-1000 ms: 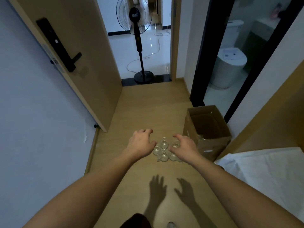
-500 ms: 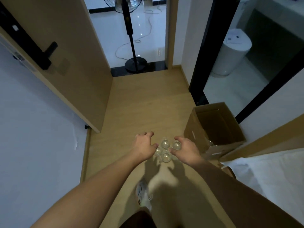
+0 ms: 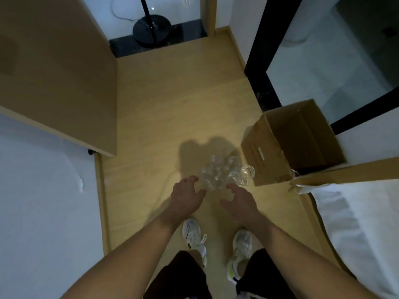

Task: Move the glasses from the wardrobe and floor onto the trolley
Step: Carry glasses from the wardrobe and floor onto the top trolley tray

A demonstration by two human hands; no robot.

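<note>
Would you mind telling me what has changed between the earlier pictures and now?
The camera has tipped down, so both shoes now show. The left hand and right hand, earlier pressed against either side of the cluster of glasses, have drawn back to its near edge, fingers spread; whether they touch it is unclear. The glasses stay on the wooden floor beside the open cardboard box.

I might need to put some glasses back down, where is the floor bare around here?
The wooden floor is bare ahead, between the open door and the black door frame. It is crowded near the glasses, which sit close beside the cardboard box, with the left hand, right hand and shoes just behind.
</note>
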